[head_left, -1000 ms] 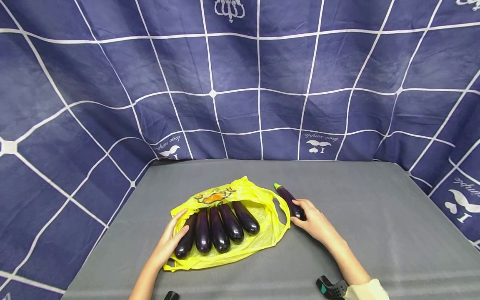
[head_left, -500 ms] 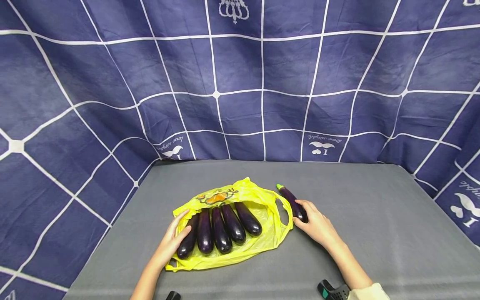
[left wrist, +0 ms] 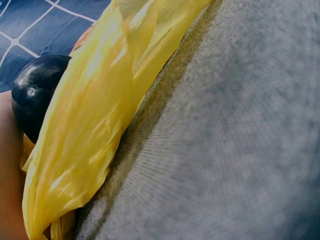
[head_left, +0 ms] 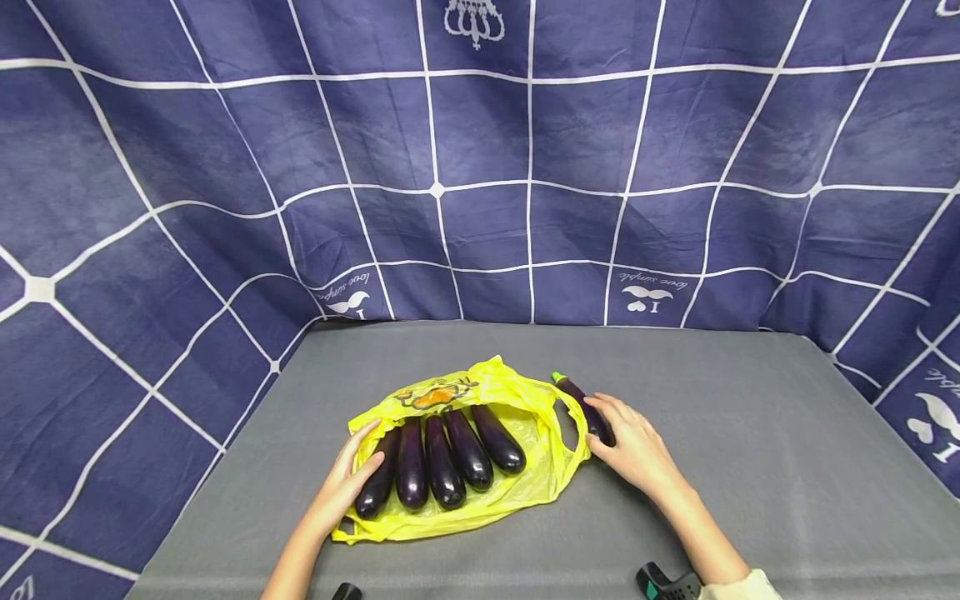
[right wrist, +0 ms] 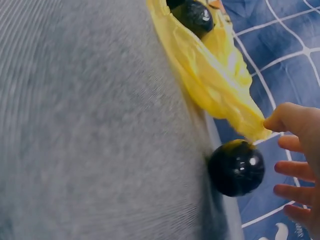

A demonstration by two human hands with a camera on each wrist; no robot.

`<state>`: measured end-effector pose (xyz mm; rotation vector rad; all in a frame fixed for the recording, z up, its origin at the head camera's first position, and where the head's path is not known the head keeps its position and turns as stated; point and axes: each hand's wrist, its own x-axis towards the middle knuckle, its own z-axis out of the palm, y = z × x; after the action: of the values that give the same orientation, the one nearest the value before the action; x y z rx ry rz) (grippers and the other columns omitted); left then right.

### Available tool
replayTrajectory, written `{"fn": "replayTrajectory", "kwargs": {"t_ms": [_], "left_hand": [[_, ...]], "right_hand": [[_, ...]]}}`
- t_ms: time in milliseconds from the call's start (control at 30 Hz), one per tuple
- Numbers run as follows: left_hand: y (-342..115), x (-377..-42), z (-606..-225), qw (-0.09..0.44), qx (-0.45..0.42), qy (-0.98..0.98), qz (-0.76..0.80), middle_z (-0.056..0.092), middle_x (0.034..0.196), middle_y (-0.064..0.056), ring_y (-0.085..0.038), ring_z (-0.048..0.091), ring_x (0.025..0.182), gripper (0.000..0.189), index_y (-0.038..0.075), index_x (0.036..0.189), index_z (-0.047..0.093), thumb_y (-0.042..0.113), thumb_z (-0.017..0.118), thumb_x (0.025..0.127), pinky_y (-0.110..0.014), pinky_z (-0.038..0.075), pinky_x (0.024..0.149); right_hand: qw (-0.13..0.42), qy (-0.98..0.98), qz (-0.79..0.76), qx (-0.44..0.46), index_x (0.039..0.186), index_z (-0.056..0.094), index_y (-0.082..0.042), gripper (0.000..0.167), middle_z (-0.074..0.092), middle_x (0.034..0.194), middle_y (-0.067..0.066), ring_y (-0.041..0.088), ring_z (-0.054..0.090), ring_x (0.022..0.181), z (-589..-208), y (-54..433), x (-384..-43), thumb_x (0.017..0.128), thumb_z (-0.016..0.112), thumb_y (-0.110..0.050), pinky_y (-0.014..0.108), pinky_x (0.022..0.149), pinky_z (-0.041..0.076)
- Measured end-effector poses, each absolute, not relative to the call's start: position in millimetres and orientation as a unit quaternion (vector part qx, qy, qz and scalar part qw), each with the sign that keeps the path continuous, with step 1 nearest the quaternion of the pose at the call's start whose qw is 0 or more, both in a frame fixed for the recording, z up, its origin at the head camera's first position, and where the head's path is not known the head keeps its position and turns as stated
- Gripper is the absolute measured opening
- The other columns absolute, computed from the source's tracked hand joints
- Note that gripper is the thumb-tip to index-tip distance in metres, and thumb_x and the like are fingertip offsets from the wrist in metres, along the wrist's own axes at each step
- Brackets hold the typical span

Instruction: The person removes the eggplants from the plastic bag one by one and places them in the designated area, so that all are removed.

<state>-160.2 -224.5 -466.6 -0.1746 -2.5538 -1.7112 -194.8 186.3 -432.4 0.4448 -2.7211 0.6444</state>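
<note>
A yellow plastic bag (head_left: pixel 525 492) lies on its side with its mouth toward me. Several dark purple eggplants (head_left: pixel 447 475) sit in it side by side. My left hand (head_left: pixel 341 487) rests at the bag's left edge, fingers fairly straight and thumb over the leftmost eggplant. Just right of the bag's right handle lies a single eggplant (head_left: pixel 577 398), green stem pointing away. My right hand (head_left: pixel 633 446) is spread around its near end. In the right wrist view that eggplant's round end (right wrist: pixel 236 168) shows, with the fingers extended and visibly apart from it.
The grey table (head_left: pixel 757 450) reaches out on both sides of the bag. A blue curtain with white lines (head_left: pixel 487 225) hangs behind and to the left. Black devices, one green-marked (head_left: pixel 663 583), show at the near edge by my wrists.
The view has turned slightly left. My right hand has shifted a little left toward the bag, covering more of the single eggplant, whose stem has edged closer too. My left hand has barely moved.
</note>
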Motion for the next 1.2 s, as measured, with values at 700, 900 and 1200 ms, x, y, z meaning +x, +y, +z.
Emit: {"fn": "replayTrajectory", "kwargs": {"t_ms": [700,900,1200], "left_hand": [[-223,-161,-465,0.029,-0.054,-0.828,-0.558,0.024,0.147,-0.011,-0.032,0.015,0.136,0.051,0.017,0.139,0.032,0.023,0.051,0.092,-0.06,0.013,0.106],[-223,-159,-466,0.028,-0.059,-0.828,-0.558,0.024,0.147,-0.013,-0.033,0.014,0.136,0.051,0.016,0.139,0.031,0.023,0.051,0.093,-0.06,0.012,0.106],[-224,-158,-465,0.031,-0.059,-0.83,-0.554,0.025,0.147,-0.014,-0.034,0.015,0.136,0.051,0.016,0.139,0.031,0.023,0.051,0.092,-0.06,0.013,0.106]], "right_hand": [[0.155,-0.916,0.284,0.239,0.127,0.05,-0.018,0.051,0.046,0.134,0.002,0.023,0.045,0.123,-393,151,-161,0.08,0.067,-0.025,0.048,0.089,0.046],[0.154,-0.917,0.271,0.248,0.125,0.051,-0.019,0.05,0.048,0.133,0.0,0.023,0.048,0.121,-393,142,-156,0.079,0.068,-0.027,0.046,0.086,0.048],[0.148,-0.914,0.277,0.255,0.126,0.052,-0.02,0.048,0.048,0.133,-0.001,0.023,0.047,0.122,-394,136,-158,0.081,0.066,-0.028,0.046,0.089,0.046]]}}
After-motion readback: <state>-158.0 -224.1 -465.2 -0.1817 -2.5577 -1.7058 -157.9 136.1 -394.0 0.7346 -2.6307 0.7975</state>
